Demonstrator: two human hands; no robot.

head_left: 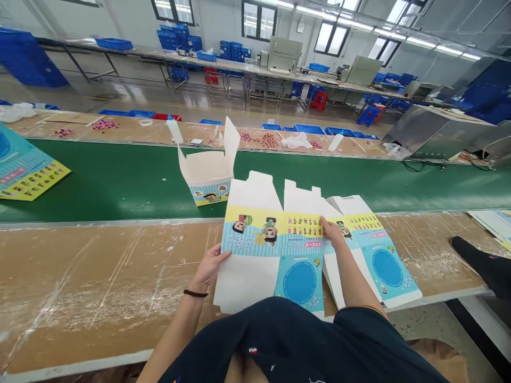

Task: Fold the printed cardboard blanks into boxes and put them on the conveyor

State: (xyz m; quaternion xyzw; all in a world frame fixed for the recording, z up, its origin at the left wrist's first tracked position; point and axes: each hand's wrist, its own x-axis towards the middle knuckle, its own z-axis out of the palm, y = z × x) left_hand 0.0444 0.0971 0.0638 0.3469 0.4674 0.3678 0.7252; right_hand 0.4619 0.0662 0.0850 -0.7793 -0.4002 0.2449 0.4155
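Note:
An unfolded cardboard box blank [255, 276], printed yellow and light blue with cartoon figures and a blue circle, is held in front of my body above the near tabletop. My left hand [211, 266] grips its left edge, thumb on the printed face. On the right side, my right hand [332, 232] pinches the blank near its upper right edge, with the fingers behind it hidden. Beneath and to the right lies another box blank [388, 266] of the same print. Beyond the held blank, a partly folded box [209, 183] stands on the green conveyor belt [120, 181] with its flaps up.
Another printed box piece [27, 165] lies on the belt at left. Across the belt, a brown-covered bench [247, 130] carries small pink pieces and white bottles [174, 129]. A metal machine [435, 130] stands at right. A person's dark sleeve [481, 263] reaches in at the right edge.

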